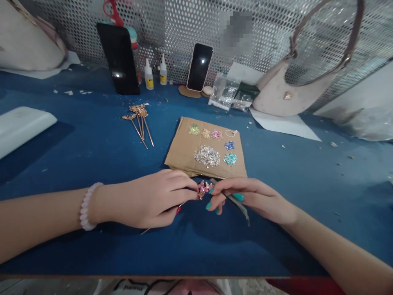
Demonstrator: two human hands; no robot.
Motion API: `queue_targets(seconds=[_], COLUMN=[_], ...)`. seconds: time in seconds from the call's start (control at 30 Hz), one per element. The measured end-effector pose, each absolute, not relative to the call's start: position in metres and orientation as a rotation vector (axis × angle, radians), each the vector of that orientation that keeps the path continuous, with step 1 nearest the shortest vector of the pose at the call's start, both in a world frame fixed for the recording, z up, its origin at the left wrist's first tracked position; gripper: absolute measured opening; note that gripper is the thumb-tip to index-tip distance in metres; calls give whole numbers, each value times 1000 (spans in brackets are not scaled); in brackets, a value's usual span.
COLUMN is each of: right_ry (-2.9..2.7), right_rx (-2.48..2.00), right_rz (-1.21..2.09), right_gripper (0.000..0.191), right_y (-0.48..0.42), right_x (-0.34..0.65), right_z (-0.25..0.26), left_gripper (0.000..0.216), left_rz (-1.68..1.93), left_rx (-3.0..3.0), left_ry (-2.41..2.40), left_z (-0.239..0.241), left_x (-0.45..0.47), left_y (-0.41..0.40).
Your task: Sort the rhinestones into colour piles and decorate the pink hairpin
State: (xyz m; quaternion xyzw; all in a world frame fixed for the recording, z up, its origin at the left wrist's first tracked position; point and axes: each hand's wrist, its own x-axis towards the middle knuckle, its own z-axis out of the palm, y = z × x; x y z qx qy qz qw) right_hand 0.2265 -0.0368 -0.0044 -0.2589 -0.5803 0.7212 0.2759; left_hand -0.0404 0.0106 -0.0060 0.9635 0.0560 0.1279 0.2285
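Observation:
My left hand (162,198) is closed around the thin metal stick of a hairpin, whose pink jewelled head (204,188) shows at my fingertips. The stick's end pokes out below the palm. My right hand (245,196) grips dark tweezers (241,206) between thumb and fingers, its fingertips beside the pink head. The tweezer tips are partly hidden by the fingers. Just beyond both hands, a cardboard sheet (184,143) bears small piles of gems: clear gems (207,156), turquoise gems (230,159), blue gems (229,145), pink gems (217,135), amber gems (205,133) and green gems (193,129).
Several gold hairpins (141,123) lie left of the cardboard. Behind stand two glue bottles (149,76), a black tablet (119,59) and a phone (199,67). Plastic bags (225,92) and a handbag (276,96) are at back right. A white box (24,127) sits far left.

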Motion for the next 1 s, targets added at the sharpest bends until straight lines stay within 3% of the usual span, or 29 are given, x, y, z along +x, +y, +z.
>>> queue_targets(seconds=[0.7,0.87,1.0], right_ry=[-1486,-1292,-1226], right_rx=[-767,-809,-801], right_rz=[1940,2111,2261], right_gripper=[29,29,35], right_y=[-36,-39,-45], right_x=[218,214,207], right_z=[0,2,0], left_gripper=[35,37,28], left_rz=[329,354,385], left_rx=[2650,2623,2466], left_ry=[169,153,270], left_z=[-3,-4,2], left_x=[-39,-40,-39], left_y=[11,11,5])
